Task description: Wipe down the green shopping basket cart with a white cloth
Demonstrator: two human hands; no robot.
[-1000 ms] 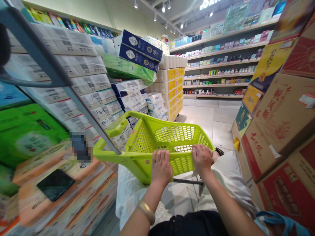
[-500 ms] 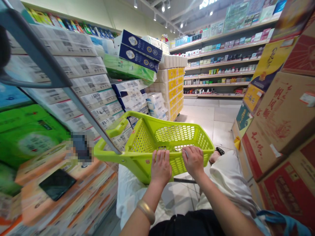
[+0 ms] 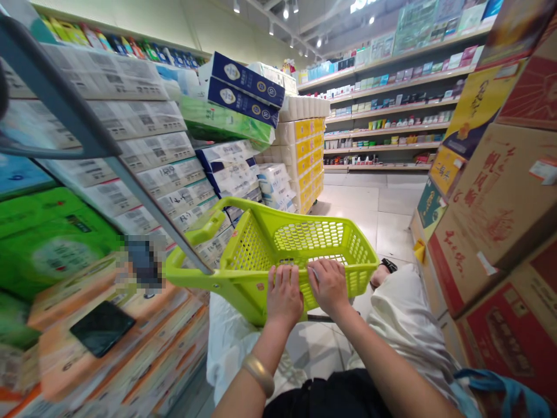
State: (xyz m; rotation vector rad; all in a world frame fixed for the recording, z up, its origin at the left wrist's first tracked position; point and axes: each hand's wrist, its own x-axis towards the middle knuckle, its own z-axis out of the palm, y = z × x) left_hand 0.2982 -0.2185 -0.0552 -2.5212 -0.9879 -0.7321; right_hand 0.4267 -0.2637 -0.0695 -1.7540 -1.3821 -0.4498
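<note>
A lime-green shopping basket (image 3: pixel 304 229) with slotted walls and a long pull handle (image 3: pixel 148 197) stands in front of me. Its visible inside holds no goods. My left hand (image 3: pixel 284 296) grips the near rim, fingers hooked over the edge, with a gold bangle (image 3: pixel 258 376) on that wrist. Close beside it, my right hand (image 3: pixel 329 284) is closed over the same rim. The thumbs and the undersides of both hands are hidden.
Stacked tissue packs (image 3: pixel 152 145) line the left side. A black phone (image 3: pixel 102 328) lies on orange packs (image 3: pixel 56 360). Cardboard cartons (image 3: pixel 491 191) rise on the right. Stocked shelves (image 3: pixel 391 110) stand behind the tiled floor (image 3: pixel 369 200).
My right hand has slid left along the basket rim, closer to my left hand. The left hand and the basket stay in place.
</note>
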